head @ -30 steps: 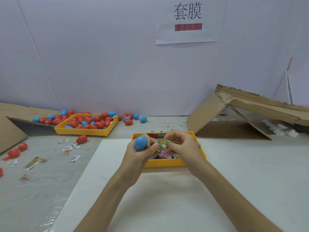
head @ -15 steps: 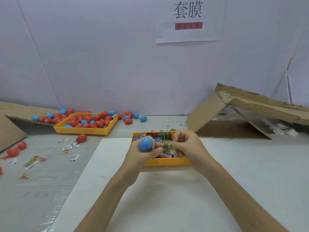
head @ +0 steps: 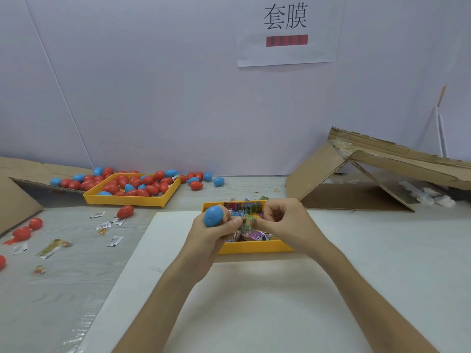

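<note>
Egg and packet, 1 in each hand

Cardboard flap [head: 15, 200] lies at the far left, matte brown. Right of it, small flat printed sachets [head: 113, 241] lie scattered on the grey wood-grain table [head: 63, 289]. Next comes 1 of 2 yellow plastic trays, the far tray [head: 127, 200], rectangular and heaped with glossy red and blue eggs too many to count. 1 loose red egg [head: 125, 211] lies just in front of it. At the middle, 2 bare hands meet above a smooth white sheet [head: 254, 301]. The left hand [head: 211, 235] curls its fingers round 1 blue egg [head: 213, 216] of smooth, shiny plastic, raised over the left corner of the near tray [head: 254, 248]. Its thumb reaches to 1 crinkled green packet [head: 248, 222], which the right hand [head: 283, 220] pinches between thumb and fingertips, the other fingers curled in. The packet hangs between the hands, above the near tray's pile of bright printed packets. At the right sits 1 torn cardboard box [head: 356, 174], tipped on its side with its flaps spread.
</note>
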`<state>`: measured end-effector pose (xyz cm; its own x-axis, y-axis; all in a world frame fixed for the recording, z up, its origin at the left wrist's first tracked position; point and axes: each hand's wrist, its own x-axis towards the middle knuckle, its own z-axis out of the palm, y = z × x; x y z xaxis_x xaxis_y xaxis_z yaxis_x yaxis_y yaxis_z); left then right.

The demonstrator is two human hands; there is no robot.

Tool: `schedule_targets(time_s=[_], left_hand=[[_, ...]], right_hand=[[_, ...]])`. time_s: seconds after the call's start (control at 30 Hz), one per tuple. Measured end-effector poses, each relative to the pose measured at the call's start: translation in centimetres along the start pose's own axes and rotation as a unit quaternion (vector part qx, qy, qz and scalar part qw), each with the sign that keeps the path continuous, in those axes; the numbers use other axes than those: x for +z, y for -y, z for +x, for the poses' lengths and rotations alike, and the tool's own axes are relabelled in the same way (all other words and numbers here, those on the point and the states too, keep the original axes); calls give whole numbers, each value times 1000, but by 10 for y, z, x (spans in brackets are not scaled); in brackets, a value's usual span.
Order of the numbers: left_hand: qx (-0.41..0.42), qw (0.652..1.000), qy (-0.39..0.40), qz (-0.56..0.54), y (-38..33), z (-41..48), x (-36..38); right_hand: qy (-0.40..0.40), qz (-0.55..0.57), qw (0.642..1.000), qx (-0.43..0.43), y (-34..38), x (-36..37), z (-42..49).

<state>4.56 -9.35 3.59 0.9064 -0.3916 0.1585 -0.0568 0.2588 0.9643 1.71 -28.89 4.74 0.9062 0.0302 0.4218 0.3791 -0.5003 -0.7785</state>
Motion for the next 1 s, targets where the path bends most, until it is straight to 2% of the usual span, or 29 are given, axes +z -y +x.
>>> schedule_targets(time_s=[0.1, 0.23, 0.33, 0.47, 0.6, 0.77, 0.87, 1.0], left_hand=[[-11, 999, -11, -43, -3, 0, -2], [3, 996, -74, -56, -3, 2, -8], [10, 994, -107, -35, 2, 3, -6], [27, 995, -101, -9, 6, 4, -3], [27, 997, -73, 15, 4, 2, 0], [-26, 995, -86, -39, -2, 6, 3], [-42, 989, -97, -99, -3, 6, 4], [-4, 992, -88, -86, -7, 2, 4]], right_hand=[[34, 66, 997, 12, 6, -9, 0], [11, 163, 986, 31, 10, -17, 0], [15, 136, 990, 31, 13, -2, -3], [-12, 90, 995, 33, 13, 26, -6], [-72, 103, 991, 41, 12, 30, -7], [-135, 136, 979, 65, 11, 17, -4], [-128, 139, 980, 64, 11, 14, -4], [-93, 186, 977, 55, 14, 14, -6]])
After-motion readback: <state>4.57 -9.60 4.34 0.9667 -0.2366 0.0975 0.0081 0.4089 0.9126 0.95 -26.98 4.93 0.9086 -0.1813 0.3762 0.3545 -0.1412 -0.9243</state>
